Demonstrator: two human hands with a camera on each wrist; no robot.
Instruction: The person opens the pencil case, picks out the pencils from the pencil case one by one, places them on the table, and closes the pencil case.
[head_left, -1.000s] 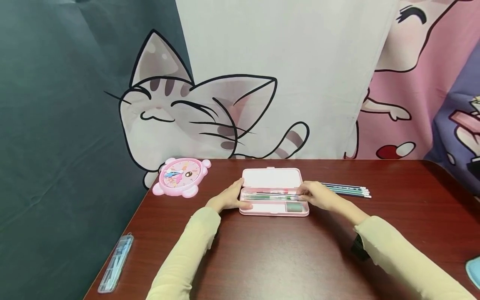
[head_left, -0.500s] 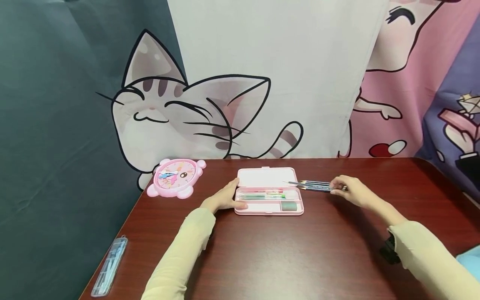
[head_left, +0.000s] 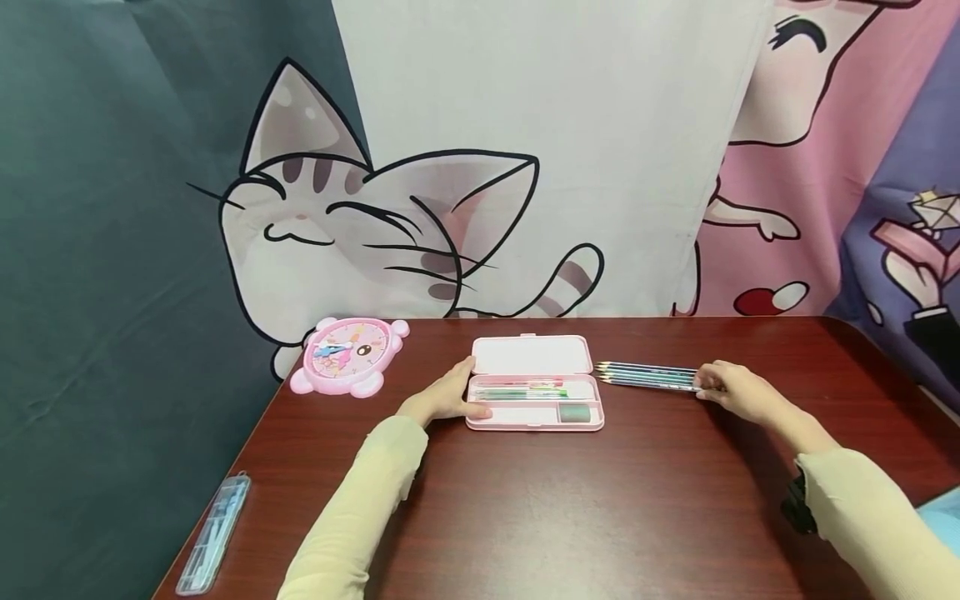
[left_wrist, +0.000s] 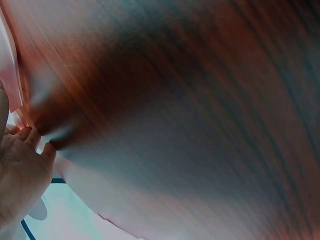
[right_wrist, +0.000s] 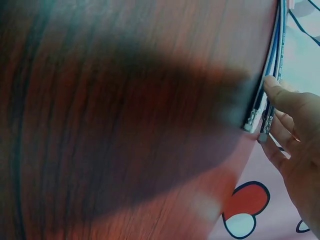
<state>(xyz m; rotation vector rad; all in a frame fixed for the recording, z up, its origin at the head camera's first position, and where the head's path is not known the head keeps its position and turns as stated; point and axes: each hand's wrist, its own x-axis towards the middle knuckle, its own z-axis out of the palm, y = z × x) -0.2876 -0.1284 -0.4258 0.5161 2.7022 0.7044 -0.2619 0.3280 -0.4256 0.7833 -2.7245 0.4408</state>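
Observation:
A pink pencil case (head_left: 517,423) lies with its lid (head_left: 534,356) raised at the back; pens (head_left: 521,393) and a grey-green block (head_left: 574,412) sit in its compartments. My left hand (head_left: 444,396) holds the case's left end, thumb over the front rim and fingers toward the hinge. In the left wrist view only a corner of the case (left_wrist: 9,65) shows beside the fingers. Right of the case, several dark, striped pencils (head_left: 648,377) lie side by side, sharpened tips toward it. My right hand (head_left: 738,392) pinches their blunt ends; the right wrist view shows the thumb (right_wrist: 277,92) against them.
A pink toy clock (head_left: 348,357) lies at the table's back left. Along the left edge is a clear, narrow box (head_left: 213,533) with pale blue contents. Something light blue (head_left: 941,525) shows at the right edge. A printed cloth (head_left: 637,167) hangs behind the brown table (head_left: 562,517).
My right hand has moved right from inside the case, carrying a pencil to the others beside it. My left hand has stayed at the case's left end.

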